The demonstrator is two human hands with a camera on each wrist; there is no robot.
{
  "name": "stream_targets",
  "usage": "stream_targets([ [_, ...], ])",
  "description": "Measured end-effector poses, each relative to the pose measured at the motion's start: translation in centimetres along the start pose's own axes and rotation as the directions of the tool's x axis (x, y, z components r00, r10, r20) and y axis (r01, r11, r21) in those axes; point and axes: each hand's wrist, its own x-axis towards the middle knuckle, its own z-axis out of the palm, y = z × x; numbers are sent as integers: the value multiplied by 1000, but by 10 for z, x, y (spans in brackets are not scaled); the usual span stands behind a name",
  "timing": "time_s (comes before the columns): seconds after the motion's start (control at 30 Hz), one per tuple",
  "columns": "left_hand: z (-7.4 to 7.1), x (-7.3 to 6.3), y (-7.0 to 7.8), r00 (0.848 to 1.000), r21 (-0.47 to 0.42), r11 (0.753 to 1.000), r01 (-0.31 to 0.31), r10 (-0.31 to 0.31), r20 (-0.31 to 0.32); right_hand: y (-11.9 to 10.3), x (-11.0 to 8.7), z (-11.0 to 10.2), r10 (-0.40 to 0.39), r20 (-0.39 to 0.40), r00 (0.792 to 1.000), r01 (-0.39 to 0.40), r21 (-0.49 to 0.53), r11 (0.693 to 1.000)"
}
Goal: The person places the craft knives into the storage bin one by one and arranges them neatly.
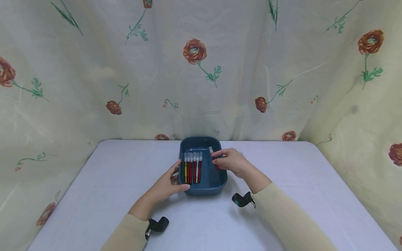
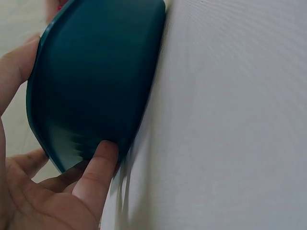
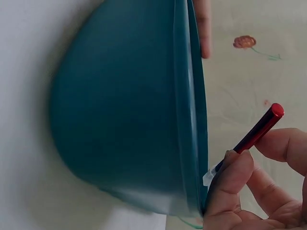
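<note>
A dark blue plastic bin [image 1: 205,191] stands on the white table. My left hand [image 1: 164,184] holds its near left corner, thumb at the rim and fingers along the outer wall; in the left wrist view several fingers [image 2: 98,175] press that wall. Inside, at the left, several slim pens [image 1: 193,167] with clear caps lie side by side, mostly red, with a yellow and a white one among them. Over the bin's right side my right hand [image 1: 231,162] pinches a red pen [image 3: 261,129] between thumb and fingers. Its clear cap [image 1: 211,150] points away from me.
White cloth covers the table [image 1: 125,174]. A flower-printed curtain [image 1: 232,104] hangs behind the far edge and along both sides. Each wrist carries a small black camera, one left [image 1: 158,225] and one right [image 1: 242,199].
</note>
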Motion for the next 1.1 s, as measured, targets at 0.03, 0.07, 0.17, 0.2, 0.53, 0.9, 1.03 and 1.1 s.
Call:
stream_targets([
  [0.03,0,0,0,1000,1,1000,1,-1,0,0,1,2,0,1,1000,0,2,1000],
  [0.07,0,1,-1,1000,2,1000,3,-3,0,-1,2,3,2,-2,1000,-2,7,1000],
  [0.17,0,1,-1,1000,3,1000,3,-3,1,-4,4,7,2,-4,1000,-2,15,1000],
  [0.2,0,1,-1,1000,1,1000,4,-4,1,-5,4,9,4,-9,1000,-4,9,1000],
  [0.53,0,-1,2,1000,-9,1000,12,-12,4,-8,8,32,24,-24,999,-24,-36,999],
  [0.9,0,-2,3,1000,-11,1000,14,-14,25,-4,11,42,1,-42,999,-5,-79,997],
  [1.03,0,-2,2,1000,4,1000,11,-12,19,-5,13,44,6,-48,999,-11,-106,994],
  [1.1,0,-2,2,1000,8,1000,9,-9,17,-5,14,45,14,-48,999,-20,-122,992],
])
